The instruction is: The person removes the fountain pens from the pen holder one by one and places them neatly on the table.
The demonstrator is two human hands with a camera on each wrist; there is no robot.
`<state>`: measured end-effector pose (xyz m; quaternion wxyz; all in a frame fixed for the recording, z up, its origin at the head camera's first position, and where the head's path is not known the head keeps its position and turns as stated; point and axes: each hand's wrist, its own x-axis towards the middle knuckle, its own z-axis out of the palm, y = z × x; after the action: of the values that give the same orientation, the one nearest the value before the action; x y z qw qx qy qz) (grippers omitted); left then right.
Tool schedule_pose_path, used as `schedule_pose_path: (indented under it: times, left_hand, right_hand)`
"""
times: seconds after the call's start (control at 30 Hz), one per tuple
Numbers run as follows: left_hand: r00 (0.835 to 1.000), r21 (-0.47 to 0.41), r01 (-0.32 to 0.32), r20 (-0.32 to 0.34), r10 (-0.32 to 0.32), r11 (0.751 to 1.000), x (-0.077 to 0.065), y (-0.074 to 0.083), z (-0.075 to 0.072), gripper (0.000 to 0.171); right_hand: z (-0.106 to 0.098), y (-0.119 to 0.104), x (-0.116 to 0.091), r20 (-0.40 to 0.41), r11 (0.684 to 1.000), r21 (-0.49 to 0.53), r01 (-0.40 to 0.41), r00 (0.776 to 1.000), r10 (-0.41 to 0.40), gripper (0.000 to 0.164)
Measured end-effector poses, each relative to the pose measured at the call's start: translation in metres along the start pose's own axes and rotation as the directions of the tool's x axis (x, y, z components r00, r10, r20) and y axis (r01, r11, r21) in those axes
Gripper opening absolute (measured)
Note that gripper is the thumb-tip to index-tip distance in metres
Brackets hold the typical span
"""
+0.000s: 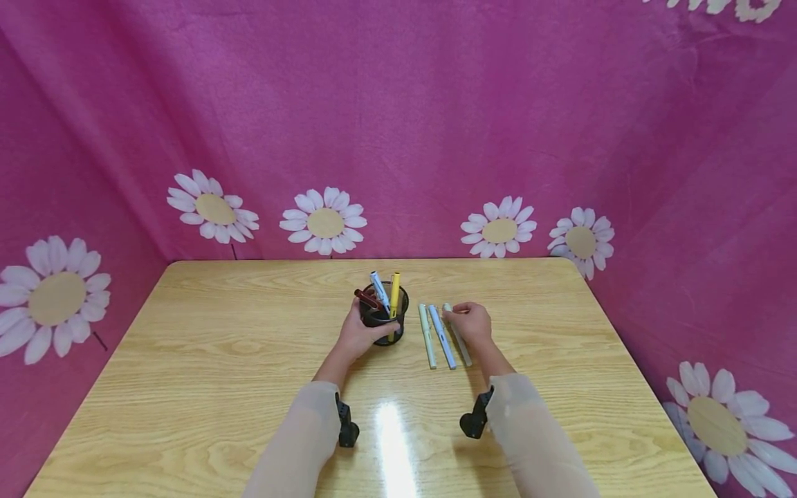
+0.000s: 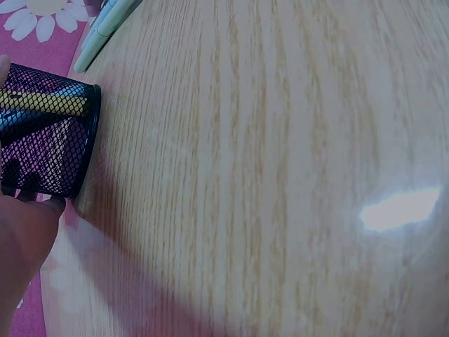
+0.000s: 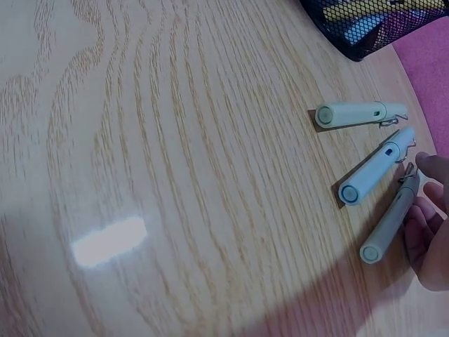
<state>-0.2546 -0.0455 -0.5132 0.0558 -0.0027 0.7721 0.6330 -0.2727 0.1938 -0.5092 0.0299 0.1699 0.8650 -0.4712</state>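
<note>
My left hand (image 1: 359, 333) grips a black mesh pen holder (image 1: 373, 319), its thumb across the near side. Inside the holder stand a yellow pen (image 1: 395, 294), a light blue pen (image 1: 379, 287) and a dark red pen (image 1: 367, 299) leaning left. On the table to its right lie a pale green pen (image 1: 427, 335) and a pale blue pen (image 1: 442, 337), side by side. Beside them is a grey-green pen (image 3: 390, 221), and my right hand (image 1: 473, 323) pinches it near its clip end. That hand's curled fingers (image 3: 421, 228) are partly cut off in the right wrist view.
The wooden table (image 1: 236, 360) ends at a pink curtain (image 1: 398, 138) with white daisies, which hangs along the back and both sides. A bright light reflection (image 1: 394, 443) lies on the near part of the tabletop between the forearms.
</note>
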Motion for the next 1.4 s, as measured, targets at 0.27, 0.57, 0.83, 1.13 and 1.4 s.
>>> schedule_pose_path:
  times: [0.27,0.57,0.83,1.13,1.4]
  left_hand:
    - [1.000,0.013,0.003,0.000,-0.003,1.000,0.000,0.000,0.000,0.091]
    - [1.000,0.012,0.004,0.003,-0.004,1.000,-0.001,0.001,-0.001,0.091]
    - [1.000,0.017,0.006,0.004,-0.006,1.000,-0.002,0.003,-0.001,0.090]
    - [1.000,0.009,0.005,0.000,-0.005,1.000,-0.001,0.003,0.000,0.089]
    - [1.000,0.003,-0.026,-0.009,0.026,1.000,-0.002,0.003,0.000,0.088]
  right_hand:
    - [-0.005,-0.003,0.000,-0.011,1.000,0.009,0.020,1.000,-0.020,0.035]
    - [-0.008,-0.015,-0.001,0.001,0.995,0.084,0.061,0.998,-0.061,0.036]
    - [-0.007,-0.039,-0.005,0.014,0.978,0.181,0.102,0.994,-0.107,0.036]
    - [0.001,-0.067,-0.015,0.024,0.953,0.259,0.159,0.985,-0.171,0.036]
    - [0.008,-0.083,-0.022,0.049,0.934,0.286,0.214,0.970,-0.237,0.034]
